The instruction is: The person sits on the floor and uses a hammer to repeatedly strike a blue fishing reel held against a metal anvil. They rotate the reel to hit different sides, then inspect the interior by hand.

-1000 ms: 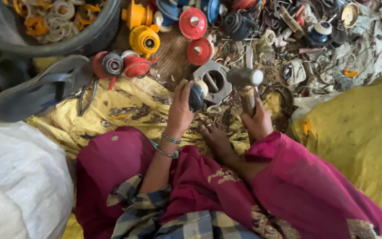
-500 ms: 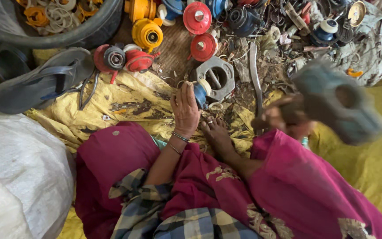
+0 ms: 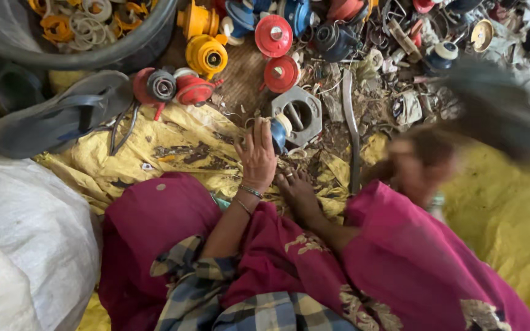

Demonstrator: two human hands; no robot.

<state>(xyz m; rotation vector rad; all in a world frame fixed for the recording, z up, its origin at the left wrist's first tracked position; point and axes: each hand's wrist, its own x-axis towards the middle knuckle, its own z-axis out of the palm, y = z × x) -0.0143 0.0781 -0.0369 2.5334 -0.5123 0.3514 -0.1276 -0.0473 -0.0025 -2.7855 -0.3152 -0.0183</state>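
My left hand (image 3: 257,156) presses a small blue and white part (image 3: 279,132) against a grey metal plate with round holes (image 3: 314,110) on the ground. My right hand (image 3: 417,164) is a blur at the right, closed on the handle of a hammer. The hammer's dark head (image 3: 498,113) is smeared above and to the right of that hand, well away from the part. My bare foot (image 3: 299,187) rests just below the plate. Magenta cloth covers my legs.
A black tub (image 3: 124,52) of orange and white rings stands top left, with a grey sandal (image 3: 56,119) below it. Yellow (image 3: 207,55) and red (image 3: 274,35) round parts and scrap lie ahead. A flat metal bar (image 3: 349,135), yellow sheet (image 3: 504,220) and white sack (image 3: 19,233) surround me.
The hammer rested on the part a second ago. My right hand has lifted it up and out to the right, now blurred by motion. My left hand keeps holding the part.
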